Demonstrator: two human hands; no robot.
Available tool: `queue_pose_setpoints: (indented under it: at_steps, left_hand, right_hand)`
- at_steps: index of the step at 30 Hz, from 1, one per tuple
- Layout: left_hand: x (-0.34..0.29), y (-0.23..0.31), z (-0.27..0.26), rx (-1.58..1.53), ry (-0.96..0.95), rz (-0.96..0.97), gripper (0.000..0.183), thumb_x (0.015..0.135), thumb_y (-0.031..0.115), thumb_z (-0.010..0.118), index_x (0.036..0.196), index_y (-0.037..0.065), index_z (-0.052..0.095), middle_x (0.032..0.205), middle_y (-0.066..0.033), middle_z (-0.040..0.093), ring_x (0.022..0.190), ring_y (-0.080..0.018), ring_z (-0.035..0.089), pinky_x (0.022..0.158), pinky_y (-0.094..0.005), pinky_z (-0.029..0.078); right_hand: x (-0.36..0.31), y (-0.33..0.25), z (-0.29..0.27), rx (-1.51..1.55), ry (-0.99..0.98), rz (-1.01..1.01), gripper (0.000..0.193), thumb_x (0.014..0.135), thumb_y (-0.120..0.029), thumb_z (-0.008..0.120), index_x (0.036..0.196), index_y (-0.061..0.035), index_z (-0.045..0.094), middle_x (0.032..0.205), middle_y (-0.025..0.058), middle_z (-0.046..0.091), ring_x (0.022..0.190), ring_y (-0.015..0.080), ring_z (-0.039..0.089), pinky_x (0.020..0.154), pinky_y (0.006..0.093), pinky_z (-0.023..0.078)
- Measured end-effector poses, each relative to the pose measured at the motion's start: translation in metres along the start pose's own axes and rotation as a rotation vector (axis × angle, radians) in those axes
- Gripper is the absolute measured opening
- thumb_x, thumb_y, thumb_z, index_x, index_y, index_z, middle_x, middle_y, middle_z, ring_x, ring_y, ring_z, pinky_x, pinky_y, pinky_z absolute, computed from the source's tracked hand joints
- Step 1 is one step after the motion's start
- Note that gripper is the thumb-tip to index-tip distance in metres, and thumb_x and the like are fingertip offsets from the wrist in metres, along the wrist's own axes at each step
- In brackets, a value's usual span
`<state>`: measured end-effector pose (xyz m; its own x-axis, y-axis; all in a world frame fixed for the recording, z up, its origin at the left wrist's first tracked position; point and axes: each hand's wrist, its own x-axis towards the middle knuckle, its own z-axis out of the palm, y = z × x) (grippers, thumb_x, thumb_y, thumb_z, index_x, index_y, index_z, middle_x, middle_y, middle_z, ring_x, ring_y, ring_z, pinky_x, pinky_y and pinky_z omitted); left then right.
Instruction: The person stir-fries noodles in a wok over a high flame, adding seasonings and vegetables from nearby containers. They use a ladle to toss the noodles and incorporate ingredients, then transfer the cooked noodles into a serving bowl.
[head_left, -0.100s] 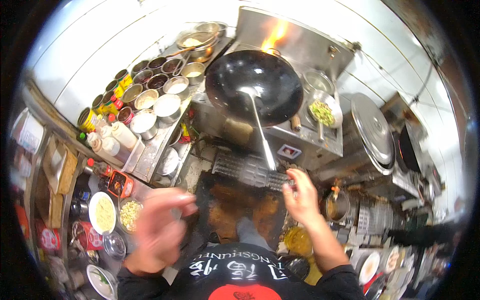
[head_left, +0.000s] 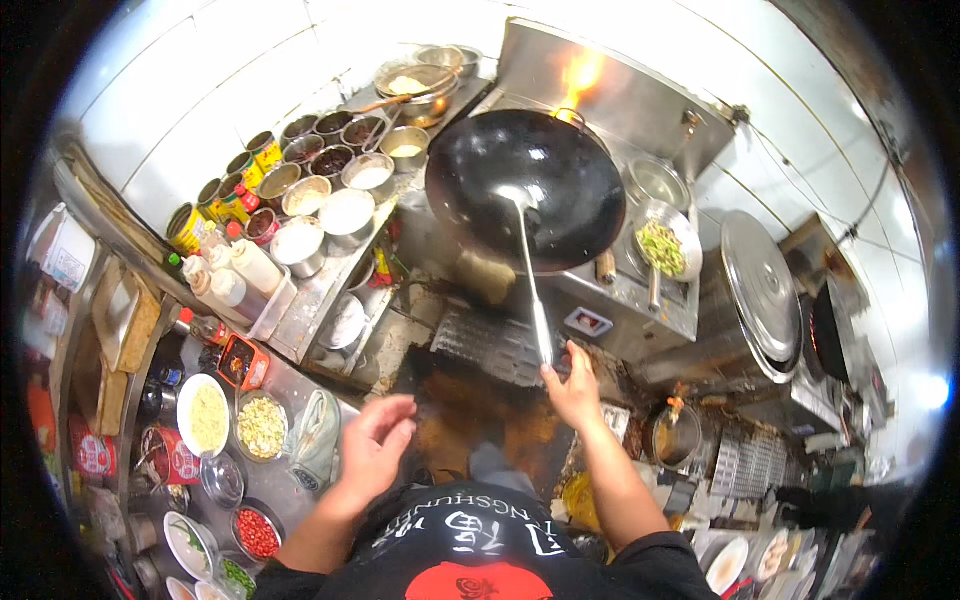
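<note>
A large black wok (head_left: 470, 150) sits tilted over the burner, flames rising behind it. Resting in it is a long-handled metal wok ladle (head_left: 541, 325); glare blurs its head, and its handle sticks out toward me. My right hand (head_left: 577, 392) is at the handle's end, thumb and fingers apart; whether a fingertip touches it I cannot tell. Over the left side, above the floor in front of the counter, my left hand (head_left: 374, 444) is empty with loosely bent fingers. Near it on the counter lies a folded grey-green cloth (head_left: 317, 440).
Left of the wok stand several seasoning pots (head_left: 347, 212) and squeeze bottles (head_left: 256, 268). A pan of chopped green vegetables (head_left: 660, 248) sits right of the wok, beside a tall lidded stockpot (head_left: 760, 290). Bowls of chopped food (head_left: 262, 427) line the left counter.
My left hand has drawn in toward my body, off the left counter, uncovering the cloth. My right hand has shifted slightly left, closer to the ladle's handle. The whole view has shifted slightly.
</note>
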<state>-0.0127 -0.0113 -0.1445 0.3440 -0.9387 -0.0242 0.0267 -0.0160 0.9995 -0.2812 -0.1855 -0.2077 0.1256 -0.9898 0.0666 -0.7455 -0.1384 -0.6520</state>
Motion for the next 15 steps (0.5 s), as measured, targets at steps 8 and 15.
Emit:
queue_pose_setpoints:
  at_steps: [8,15]
  left_hand:
    - [-0.039,-0.133,-0.014,0.715,0.028,-0.302,0.022,0.085,0.017,0.065,0.101,0.003,0.070,0.087,-0.0124,0.071,0.075,-0.0183,0.067,0.071,-0.0315,0.053]
    - [-0.046,-0.187,-0.017,0.508,0.390,-0.657,0.023,0.087,0.021,0.058,0.102,0.009,0.070,0.083,-0.0101,0.071,0.077,-0.0201,0.069,0.071,-0.0336,0.053]
  right_hand:
    - [0.117,0.017,0.035,1.067,-0.479,0.361,0.014,0.090,-0.009,0.061,0.100,-0.0039,0.053,0.072,0.0053,0.056,0.048,0.0138,0.055,0.039,0.0284,0.045]
    - [0.156,0.014,-0.012,1.043,-0.443,0.500,0.015,0.090,-0.014,0.060,0.098,-0.0041,0.052,0.070,0.0029,0.050,0.047,0.0108,0.048,0.037,0.0271,0.040]
